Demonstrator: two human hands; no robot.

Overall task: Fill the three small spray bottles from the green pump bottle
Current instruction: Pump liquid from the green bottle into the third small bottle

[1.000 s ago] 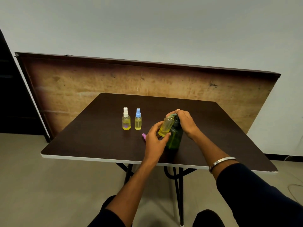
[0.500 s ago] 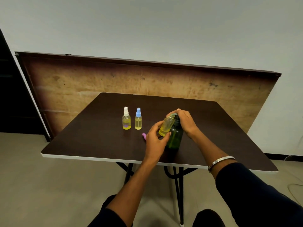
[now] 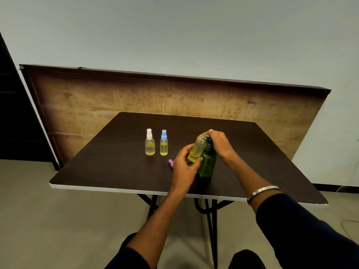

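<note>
The green pump bottle [image 3: 207, 165] stands near the middle of the dark table [image 3: 108, 167]. My right hand [image 3: 220, 144] lies over its pump head, fingers curled on it. My left hand [image 3: 184, 166] grips an uncapped small bottle [image 3: 197, 150], tilted with its mouth up at the pump spout; yellow liquid sits in its lower part. Two capped small spray bottles stand to the left, one with a white cap [image 3: 149, 142] and one with a blue cap [image 3: 164, 143], both holding yellow liquid. A pink cap [image 3: 171, 162] lies on the table beside my left hand.
A large wooden board [image 3: 97, 105] leans against the wall behind the table. The table's white front edge [image 3: 116, 189] is close to my knees. A dark doorway is at the far left.
Almost nothing moved. Both hands stay at the pump bottle, and the small bottle stays tilted at the spout.
</note>
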